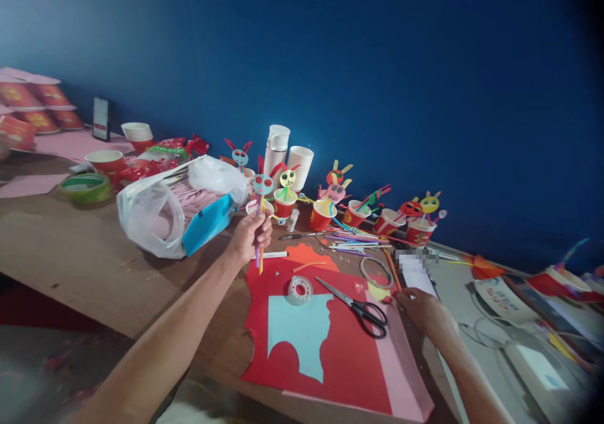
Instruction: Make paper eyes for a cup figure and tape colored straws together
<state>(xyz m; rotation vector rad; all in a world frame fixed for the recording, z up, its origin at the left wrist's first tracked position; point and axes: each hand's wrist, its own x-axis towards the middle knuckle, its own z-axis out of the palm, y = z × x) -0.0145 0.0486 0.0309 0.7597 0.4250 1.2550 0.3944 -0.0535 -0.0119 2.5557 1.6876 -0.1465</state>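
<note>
Upright in my left hand is a rabbit-faced straw figure, with a light blue round face, red ears and purple and yellow straws. My fingers close round its straws. At the right, my right hand rests by the edge of the red paper, near a phone and an orange straw; its fingertips are partly hidden. Black-handled scissors lie open on red paper, beside a tape roll and cut light blue paper. A larger tape ring lies behind them.
Several paper cups with straw animals line the blue wall. Loose straws lie before them. A plastic bag and green tape are at the left, a white power strip at the right.
</note>
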